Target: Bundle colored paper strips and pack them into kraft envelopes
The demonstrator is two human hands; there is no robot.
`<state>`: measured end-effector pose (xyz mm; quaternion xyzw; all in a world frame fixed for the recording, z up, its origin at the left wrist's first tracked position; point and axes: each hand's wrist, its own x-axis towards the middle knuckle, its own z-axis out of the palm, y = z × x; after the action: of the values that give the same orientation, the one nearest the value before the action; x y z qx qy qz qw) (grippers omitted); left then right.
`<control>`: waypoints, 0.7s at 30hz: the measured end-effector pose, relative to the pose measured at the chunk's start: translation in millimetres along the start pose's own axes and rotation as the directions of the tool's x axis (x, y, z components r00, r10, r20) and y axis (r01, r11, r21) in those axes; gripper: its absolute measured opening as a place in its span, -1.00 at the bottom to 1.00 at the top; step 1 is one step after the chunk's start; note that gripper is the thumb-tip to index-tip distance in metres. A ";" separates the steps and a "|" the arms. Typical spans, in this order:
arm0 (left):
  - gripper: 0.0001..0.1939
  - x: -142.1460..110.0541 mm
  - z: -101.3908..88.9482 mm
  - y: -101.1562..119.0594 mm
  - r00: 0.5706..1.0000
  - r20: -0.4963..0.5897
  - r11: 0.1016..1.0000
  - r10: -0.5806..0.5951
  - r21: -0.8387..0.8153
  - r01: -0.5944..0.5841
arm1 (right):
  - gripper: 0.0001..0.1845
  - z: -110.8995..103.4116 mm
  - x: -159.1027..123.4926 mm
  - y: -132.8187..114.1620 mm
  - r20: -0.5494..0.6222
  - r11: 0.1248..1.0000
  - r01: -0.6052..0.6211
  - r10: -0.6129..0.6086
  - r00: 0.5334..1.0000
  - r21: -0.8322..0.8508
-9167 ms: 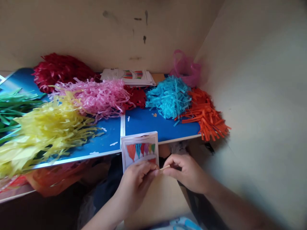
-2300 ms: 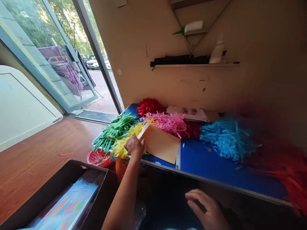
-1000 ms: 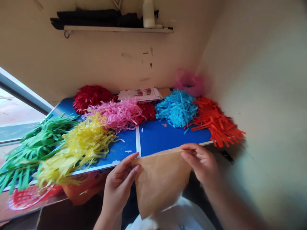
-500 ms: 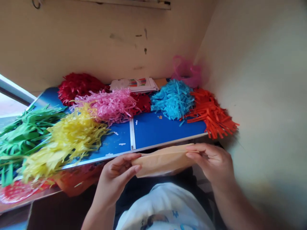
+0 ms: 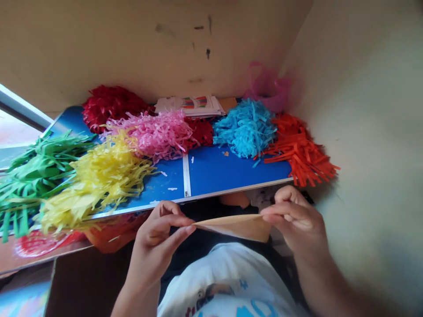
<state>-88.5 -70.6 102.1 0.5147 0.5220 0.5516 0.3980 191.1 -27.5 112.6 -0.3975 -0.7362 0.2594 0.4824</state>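
A brown kraft-paper triangle (image 5: 234, 226) is stretched almost edge-on in front of me, just below the table's front edge. My left hand (image 5: 160, 235) pinches its pointed left end between thumb and fingers. My right hand (image 5: 295, 218) grips its wider right end. A blue board table (image 5: 218, 169) lies beyond the hands, bearing piles of cut paper fringe: yellow (image 5: 102, 178), green (image 5: 36, 182), pink (image 5: 148, 134), dark red (image 5: 112, 108), red (image 5: 200, 132), light blue (image 5: 246, 130) and orange (image 5: 299, 149).
A stack of printed sheets (image 5: 188, 105) and a pink plastic bag (image 5: 267, 83) stand at the back against the wall (image 5: 99, 44). A red basket (image 5: 36, 244) sits below the table's left end. A cardboard box (image 5: 76, 286) is at lower left.
The brown paper has tilted from hanging point-down to nearly flat and edge-on, and both hands have spread slightly apart. The view has shifted slightly.
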 end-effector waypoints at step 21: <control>-0.96 -45.7 28.1 -12.7 1.000 0.009 0.998 -0.022 0.051 0.021 | -0.81 10.1 17.1 -15.2 0.534 0.927 0.338 -0.206 0.820 -0.162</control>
<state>-55.1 -108.8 80.6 0.5217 0.5392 0.5314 0.3933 173.0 -21.6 128.8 -0.2623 -0.9130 0.1879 0.2497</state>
